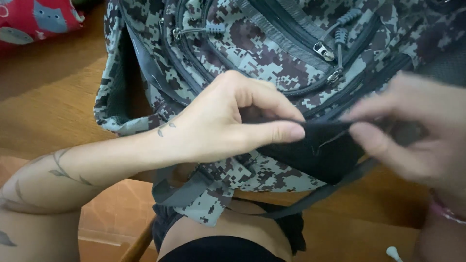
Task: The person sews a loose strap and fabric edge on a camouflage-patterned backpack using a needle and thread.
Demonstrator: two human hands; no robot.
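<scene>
A camouflage backpack (pixel 272 53) in grey, brown and black lies on a wooden table (pixel 43 106), its lower end hanging over the near edge. My left hand (pixel 233 119) pinches the edge of a black fabric piece (pixel 315 150) at the pack's lower front. My right hand (pixel 417 131), blurred, grips the same black fabric from the right side. Between both hands the fabric is stretched. Several zipper pulls (pixel 327 51) sit above on the pack's front.
A red patterned cloth item (pixel 34 19) lies at the far left corner of the table. Grey straps (pixel 184 191) dangle from the pack over my lap. A small white object (pixel 392 252) shows at the bottom right.
</scene>
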